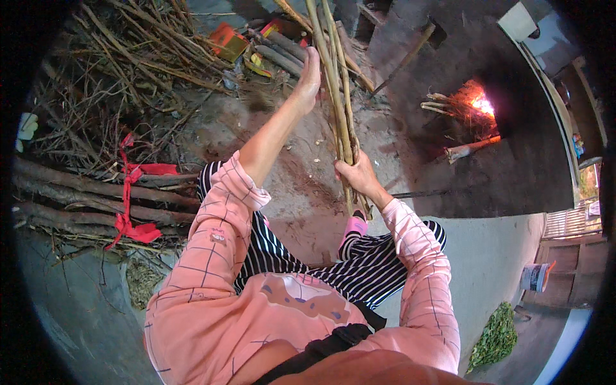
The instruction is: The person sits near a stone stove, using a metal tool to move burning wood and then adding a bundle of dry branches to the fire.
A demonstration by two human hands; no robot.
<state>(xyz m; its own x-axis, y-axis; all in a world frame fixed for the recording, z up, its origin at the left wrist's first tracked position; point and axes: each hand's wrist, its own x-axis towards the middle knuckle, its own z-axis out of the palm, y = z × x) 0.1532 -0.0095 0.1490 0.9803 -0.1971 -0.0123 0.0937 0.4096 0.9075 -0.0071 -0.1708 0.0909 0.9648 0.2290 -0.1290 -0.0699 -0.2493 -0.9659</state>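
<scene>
Several long, thin sticks (339,109) stand in a loose bundle in front of me, running from near my feet up past the top edge of the view. My right hand (360,176) is wrapped round their lower part. Higher up, my left hand (310,82) is held flat with its fingers stretched out, just left of the sticks; whether its palm touches them I cannot tell. To the right, a fire (480,106) burns in the opening of a dark stove (513,183), with twig ends and a thicker piece of wood (471,149) sticking out of it.
A tangled heap of branches (122,83) fills the left. Below it lie thicker branches (77,191) tied with red cloth (138,232). A red box (228,42) sits beside split wood at the back. Green leaves (494,337) and a bucket (536,277) are at the lower right.
</scene>
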